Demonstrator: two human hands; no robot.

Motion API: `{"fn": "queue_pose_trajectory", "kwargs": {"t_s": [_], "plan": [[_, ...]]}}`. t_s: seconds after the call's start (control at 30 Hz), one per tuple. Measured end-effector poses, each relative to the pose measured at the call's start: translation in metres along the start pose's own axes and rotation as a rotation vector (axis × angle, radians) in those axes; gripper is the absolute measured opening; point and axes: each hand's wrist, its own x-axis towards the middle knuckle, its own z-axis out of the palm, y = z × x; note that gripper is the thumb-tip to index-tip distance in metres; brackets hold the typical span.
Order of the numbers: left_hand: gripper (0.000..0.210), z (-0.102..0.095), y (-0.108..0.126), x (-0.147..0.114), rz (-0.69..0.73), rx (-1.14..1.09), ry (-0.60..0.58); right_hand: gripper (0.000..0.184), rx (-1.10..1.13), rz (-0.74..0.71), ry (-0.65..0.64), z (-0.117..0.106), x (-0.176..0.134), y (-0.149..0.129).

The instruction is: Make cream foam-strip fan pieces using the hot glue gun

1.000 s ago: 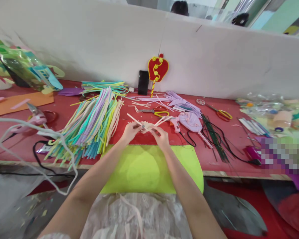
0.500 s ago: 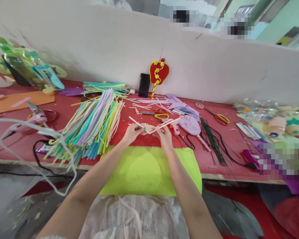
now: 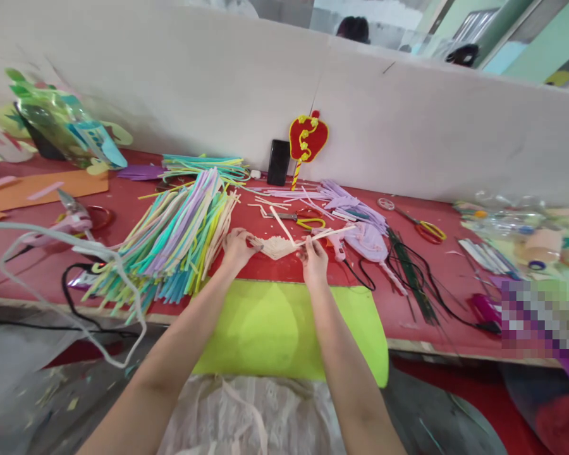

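My right hand (image 3: 315, 260) pinches a pale cream pipe cleaner (image 3: 281, 224) bent into a V, one arm rising up and left, the other running right. Just left of it lies a cream piece made of folded pipe cleaners (image 3: 277, 249), pointed toward me. My left hand (image 3: 238, 249) has its fingers closed at that piece's left edge; the exact grip is too small to see clearly. Behind the hands rest yellow-and-red handled scissors (image 3: 310, 222). A pink glue gun (image 3: 336, 243) lies beyond my right hand.
A big bundle of pastel pipe cleaners (image 3: 184, 234) fills the left side. A second glue gun (image 3: 71, 222) and a looping white cable (image 3: 133, 284) are farther left. A black phone (image 3: 279, 162) and a red fan-shaped ornament (image 3: 308, 139) lean at the wall. Lime-green sheet (image 3: 284, 328) hangs at the front.
My left hand has let go of the bent pipe cleaner and moved left to the cream piece's edge. The V has swung more upright in my right hand, uncovering the piece.
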Motion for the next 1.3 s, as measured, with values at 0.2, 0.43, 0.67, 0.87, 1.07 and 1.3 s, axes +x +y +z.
{"fn": "queue_pose_trajectory", "kwargs": {"t_s": [0.2, 0.43, 0.67, 0.87, 1.07, 1.3], "plan": [[0.039, 0.007, -0.002, 0.003, 0.021, 0.091, -0.028, 0.036, -0.054, 0.019, -0.127, -0.003, -0.003, 0.0], [0.03, 0.004, -0.003, 0.001, 0.105, 0.048, -0.067, 0.035, -0.193, -0.071, -0.096, 0.003, -0.003, -0.001], [0.023, 0.008, -0.011, 0.007, 0.05, -0.356, -0.176, 0.034, -0.153, -0.063, -0.139, 0.001, -0.002, 0.0], [0.023, 0.002, -0.012, 0.015, 0.032, -0.743, -0.196, 0.036, -0.248, -0.05, -0.236, 0.002, -0.005, 0.001], [0.033, -0.01, -0.007, 0.019, 0.021, -0.806, -0.186, 0.04, -0.333, -0.014, -0.295, 0.0, -0.003, 0.006], [0.039, -0.024, -0.003, 0.019, 0.017, -0.747, -0.172, 0.04, -0.313, 0.014, -0.33, 0.002, -0.004, 0.003]]}}
